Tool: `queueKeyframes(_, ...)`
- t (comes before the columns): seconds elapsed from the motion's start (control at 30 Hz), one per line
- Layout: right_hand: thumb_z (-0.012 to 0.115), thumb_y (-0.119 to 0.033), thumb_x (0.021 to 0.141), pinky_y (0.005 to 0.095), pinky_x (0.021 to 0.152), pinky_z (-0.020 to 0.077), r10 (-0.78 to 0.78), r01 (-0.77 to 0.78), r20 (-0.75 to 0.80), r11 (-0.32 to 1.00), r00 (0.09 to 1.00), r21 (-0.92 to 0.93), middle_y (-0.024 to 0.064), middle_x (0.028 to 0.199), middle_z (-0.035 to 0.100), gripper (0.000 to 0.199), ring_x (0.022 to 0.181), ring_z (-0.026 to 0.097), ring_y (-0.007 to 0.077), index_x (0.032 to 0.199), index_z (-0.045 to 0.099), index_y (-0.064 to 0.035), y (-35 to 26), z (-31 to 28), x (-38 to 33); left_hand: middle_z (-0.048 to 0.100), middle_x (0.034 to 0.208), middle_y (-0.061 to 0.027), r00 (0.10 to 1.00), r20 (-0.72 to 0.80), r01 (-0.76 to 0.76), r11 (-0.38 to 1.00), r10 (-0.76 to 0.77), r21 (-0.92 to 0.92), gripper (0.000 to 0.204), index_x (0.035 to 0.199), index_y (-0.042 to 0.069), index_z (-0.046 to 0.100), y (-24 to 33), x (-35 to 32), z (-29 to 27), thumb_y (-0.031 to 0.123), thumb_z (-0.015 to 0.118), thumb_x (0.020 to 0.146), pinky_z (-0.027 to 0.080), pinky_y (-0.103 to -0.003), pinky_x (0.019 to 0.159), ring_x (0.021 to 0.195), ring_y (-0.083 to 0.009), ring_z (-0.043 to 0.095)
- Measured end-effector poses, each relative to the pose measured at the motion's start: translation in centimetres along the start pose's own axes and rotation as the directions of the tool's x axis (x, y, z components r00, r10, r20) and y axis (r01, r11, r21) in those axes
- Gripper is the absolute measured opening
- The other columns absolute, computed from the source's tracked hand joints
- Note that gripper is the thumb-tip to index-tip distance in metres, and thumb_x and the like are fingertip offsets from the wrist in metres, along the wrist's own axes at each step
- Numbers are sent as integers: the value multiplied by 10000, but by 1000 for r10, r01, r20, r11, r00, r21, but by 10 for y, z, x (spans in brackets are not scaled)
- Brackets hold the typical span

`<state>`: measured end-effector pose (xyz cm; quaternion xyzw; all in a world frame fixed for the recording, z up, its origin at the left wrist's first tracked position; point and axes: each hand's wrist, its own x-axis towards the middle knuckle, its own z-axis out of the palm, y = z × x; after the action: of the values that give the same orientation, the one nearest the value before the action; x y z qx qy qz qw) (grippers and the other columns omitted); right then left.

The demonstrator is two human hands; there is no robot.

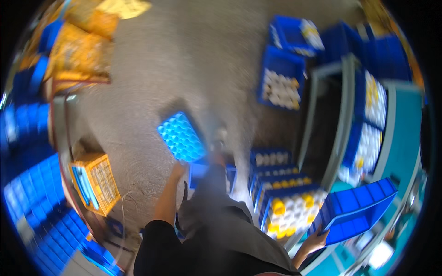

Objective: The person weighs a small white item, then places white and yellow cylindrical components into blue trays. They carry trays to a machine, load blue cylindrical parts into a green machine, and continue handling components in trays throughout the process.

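Observation:
My left hand [178, 169] grips the near edge of a light blue tray [181, 138] with rows of round pockets, held out over the floor. Toward the right, my right hand [316, 240] is closed on the rim of a dark blue plastic crate [357, 209], which is tilted so its hollow inside shows. Just left of that crate stands a stack of blue crates packed with white and yellow round pieces [294, 209]. Motion blur hides the finer finger detail of both hands.
An orange crate [107, 181] with light blue sheets inside stands at the left, beside a rack of blue bins [34, 193]. A blue crate of white pieces [282, 83] sits on the floor at the right. Close by are a grey metal frame [347, 101] and a teal bench [400, 124].

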<state>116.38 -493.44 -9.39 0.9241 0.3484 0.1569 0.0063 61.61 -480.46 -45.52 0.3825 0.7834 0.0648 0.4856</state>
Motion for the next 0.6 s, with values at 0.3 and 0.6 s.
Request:
queueKeyframes(0.3, 746, -115, 880, 424, 702, 524, -521, 260, 160, 640, 839, 723, 209, 871, 730, 283, 720, 684, 289, 1095, 674, 54, -301, -32, 105, 675, 789, -116, 901, 77, 434, 882, -427, -184, 220, 973, 25, 703, -60, -57, -43, 211, 659, 865, 526, -433, 652, 804, -263, 687)
queueKeyframes(0.6, 724, -129, 893, 405, 879, 519, -911, 226, 94, 199, 401, 954, 200, 1122, 689, 433, 935, 655, 287, 1231, 604, 113, -637, 2, 155, 699, 830, -123, 799, -291, 116, 611, -526, -783, 193, 944, 62, 727, 88, 71, -109, 219, 663, 853, 539, -429, 673, 833, -271, 702)
